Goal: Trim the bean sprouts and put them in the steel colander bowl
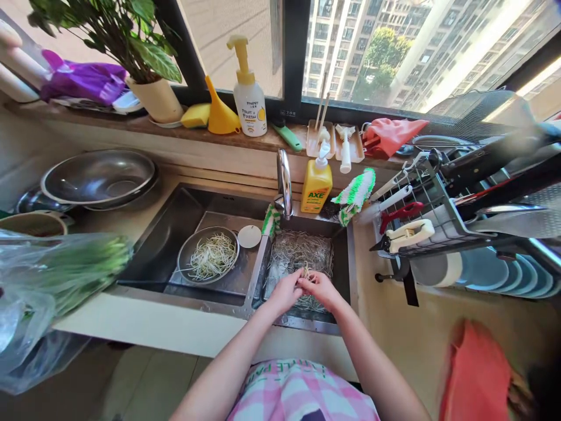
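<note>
Your left hand (288, 290) and right hand (324, 290) are together over the right-hand sink basin (344, 257), fingertips meeting and pinched on a few thin bean sprouts (307, 271); how many, you cannot tell at this size. Beneath and at twelve o'clock from your fingers, a tangled mass of thin strands (307, 245) covers much of that basin.

Between nine and ten o'clock from your hands, a shallow round dish (187, 250) sits in the left-hand basin (158, 234), heaped with pale loose sprouts (213, 257). Just beside its rim lies a small white disc (249, 237).

The chrome faucet (286, 181) stands a little short of twelve o'clock, with the yellow AXE detergent bottle (316, 187) at twelve. A green-and-white striped cloth (357, 190) hangs at one o'clock. At two o'clock you have the wire dish rack (447, 204), loaded with utensils. Well apart at nine o'clock, a clear plastic bag (26, 316) holds leafy green vegetables (87, 260); a wide wok (99, 175) rests at ten.
</note>
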Tool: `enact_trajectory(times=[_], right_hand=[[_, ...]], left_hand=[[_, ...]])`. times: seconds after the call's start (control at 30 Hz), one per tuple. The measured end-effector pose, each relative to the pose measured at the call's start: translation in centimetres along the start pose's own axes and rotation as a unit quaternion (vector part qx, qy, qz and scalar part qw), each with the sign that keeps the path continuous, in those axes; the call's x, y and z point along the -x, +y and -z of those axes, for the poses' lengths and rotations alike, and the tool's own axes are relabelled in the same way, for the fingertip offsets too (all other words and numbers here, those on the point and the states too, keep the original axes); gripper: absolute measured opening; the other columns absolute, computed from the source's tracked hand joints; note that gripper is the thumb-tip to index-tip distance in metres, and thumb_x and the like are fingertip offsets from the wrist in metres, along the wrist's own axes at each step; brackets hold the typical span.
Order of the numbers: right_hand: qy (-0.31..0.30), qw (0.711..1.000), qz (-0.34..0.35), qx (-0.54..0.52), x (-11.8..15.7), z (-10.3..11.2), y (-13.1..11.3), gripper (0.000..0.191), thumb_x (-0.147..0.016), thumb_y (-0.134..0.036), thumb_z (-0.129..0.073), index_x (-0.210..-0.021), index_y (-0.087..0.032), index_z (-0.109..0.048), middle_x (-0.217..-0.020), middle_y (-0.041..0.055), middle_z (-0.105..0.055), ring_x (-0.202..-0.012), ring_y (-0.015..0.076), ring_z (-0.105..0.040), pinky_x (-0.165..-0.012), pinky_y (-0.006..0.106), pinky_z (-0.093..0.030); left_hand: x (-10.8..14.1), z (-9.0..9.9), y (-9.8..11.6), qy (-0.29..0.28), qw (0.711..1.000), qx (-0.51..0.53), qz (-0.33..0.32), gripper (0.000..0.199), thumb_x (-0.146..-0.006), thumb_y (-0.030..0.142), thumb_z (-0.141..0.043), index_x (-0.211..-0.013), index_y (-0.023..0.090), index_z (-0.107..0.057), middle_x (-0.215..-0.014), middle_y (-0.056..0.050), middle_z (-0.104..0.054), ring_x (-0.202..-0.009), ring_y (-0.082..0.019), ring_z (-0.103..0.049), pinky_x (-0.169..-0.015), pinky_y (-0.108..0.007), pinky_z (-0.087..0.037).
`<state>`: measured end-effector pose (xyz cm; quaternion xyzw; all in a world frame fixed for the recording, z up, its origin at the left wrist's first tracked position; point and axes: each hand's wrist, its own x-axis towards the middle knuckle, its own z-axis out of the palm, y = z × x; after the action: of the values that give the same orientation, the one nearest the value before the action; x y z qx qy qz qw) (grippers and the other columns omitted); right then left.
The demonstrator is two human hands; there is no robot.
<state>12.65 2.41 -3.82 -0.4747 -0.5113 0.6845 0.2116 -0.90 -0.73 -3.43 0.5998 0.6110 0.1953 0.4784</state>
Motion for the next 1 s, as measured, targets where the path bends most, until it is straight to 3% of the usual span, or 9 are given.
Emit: enact_trajectory(times=[0.17,0.27,0.4,0.53,0.63,0.9,1.0], right_hand=[[0.033,0.998,0.008,-0.048,1.5,-0.6,-0.7,0.033,-0.062,-0.036,-0.064,-0.088,-0.015,-0.059,-0.067,0.0003,-0.061,-0.057,0.0114,-0.054,-0.054,0.022,-0.043],[0.073,0.995,0.013,-0.062,2.0,-0.2,-1.0,0.029,-0.064,-0.036,-0.062,-0.083,-0.016,-0.058,-0.064,0.0002,-0.060,-0.056,0.0122,-0.055,-0.052,0.023,-0.044],[0.061,0.996,0.028,-0.054,2.4,0.1,-1.8,0.021,-0.065,-0.032,-0.061,-0.078,-0.017,-0.055,-0.066,-0.0001,-0.059,-0.058,0.0120,-0.055,-0.052,0.022,-0.044],[0.087,0.992,0.079,0.036,2.3,-0.2,-1.9,0.016,-0.062,-0.025,-0.062,-0.073,-0.017,-0.053,-0.066,-0.0019,-0.058,-0.059,0.0111,-0.053,-0.057,0.022,-0.043],[0.125,0.984,0.086,0.094,2.1,-0.4,-1.6,0.011,-0.064,-0.023,-0.059,-0.067,-0.017,-0.050,-0.062,-0.0030,-0.055,-0.058,0.0110,-0.051,-0.056,0.021,-0.041],[0.122,0.987,0.100,0.044,1.7,-0.8,-1.1,0.016,-0.063,-0.025,-0.061,-0.069,-0.018,-0.049,-0.064,-0.0022,-0.055,-0.060,0.0122,-0.052,-0.058,0.022,-0.043],[0.114,0.986,0.111,0.055,1.6,-0.8,-1.2,0.015,-0.064,-0.024,-0.060,-0.074,-0.018,-0.050,-0.067,-0.0016,-0.057,-0.063,0.0129,-0.054,-0.060,0.023,-0.044]], left_hand=[[1.2,0.9,0.3,0.017,1.000,0.025,0.002,0.041,-0.074,0.025,-0.048,-0.115,0.018,-0.053,-0.105,-0.008,-0.063,-0.094,-0.020,-0.058,-0.080,-0.028,-0.042],[1.7,1.3,0.4,0.038,0.998,0.054,-0.004,0.030,-0.071,0.027,-0.052,-0.098,0.016,-0.060,-0.091,-0.005,-0.066,-0.081,-0.018,-0.058,-0.073,-0.026,-0.042],[1.5,1.2,0.8,0.043,0.995,0.093,0.007,0.022,-0.070,0.027,-0.053,-0.086,0.014,-0.059,-0.076,-0.003,-0.064,-0.066,-0.015,-0.055,-0.062,-0.024,-0.041],[1.3,0.8,1.3,0.059,0.993,0.098,-0.022,0.022,-0.068,0.028,-0.056,-0.085,0.014,-0.060,-0.082,-0.003,-0.064,-0.075,-0.016,-0.055,-0.067,-0.024,-0.041],[1.3,0.5,1.4,0.031,0.989,0.141,-0.029,0.023,-0.066,0.025,-0.057,-0.085,0.013,-0.059,-0.082,-0.004,-0.063,-0.075,-0.016,-0.055,-0.067,-0.024,-0.041],[1.8,0.9,1.3,-0.016,0.965,0.262,-0.017,0.031,-0.066,0.019,-0.054,-0.096,0.013,-0.059,-0.089,-0.005,-0.062,-0.072,-0.013,-0.053,-0.062,-0.022,-0.042],[2.0,1.2,1.5,-0.026,0.950,0.310,0.001,0.030,-0.067,0.026,-0.057,-0.092,0.011,-0.060,-0.078,-0.004,-0.061,-0.066,-0.012,-0.051,-0.061,-0.023,-0.042]])
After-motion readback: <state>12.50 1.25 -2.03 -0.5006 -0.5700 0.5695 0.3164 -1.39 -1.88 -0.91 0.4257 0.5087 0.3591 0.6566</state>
